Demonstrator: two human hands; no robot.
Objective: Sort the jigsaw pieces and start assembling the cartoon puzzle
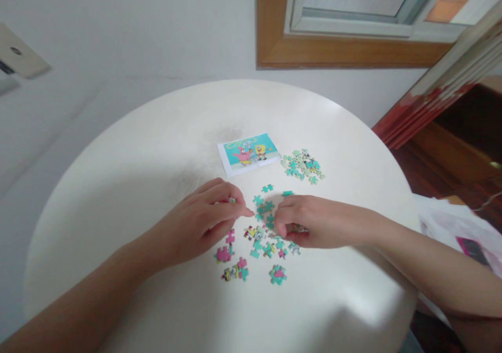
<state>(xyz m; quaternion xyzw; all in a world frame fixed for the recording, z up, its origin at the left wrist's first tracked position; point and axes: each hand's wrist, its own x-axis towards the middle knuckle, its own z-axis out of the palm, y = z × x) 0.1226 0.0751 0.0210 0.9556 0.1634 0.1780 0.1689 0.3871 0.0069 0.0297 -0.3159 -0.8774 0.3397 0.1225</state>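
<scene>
Jigsaw puzzle pieces in teal, pink and yellow lie loose across the middle of a round white table (117,201). My left hand (214,212) hovers at the left of them, its index finger stretched toward a teal piece (259,214); whether it touches cannot be told. Some pieces show through the gap beneath its fingers. Over the right side of the group, my right hand (300,219) is closed, with its fingers curled down and the tips mostly hidden. Nearer me are a pink piece (224,254), a joined-looking cluster (234,271) and a teal-and-pink piece (278,274).
A cartoon reference picture (253,153) on white paper lies beyond my hands. To its right is a second heap of pieces (303,164). A wall and a wood-framed window (270,49) stand behind the table; a red-and-white curtain (415,107) hangs right.
</scene>
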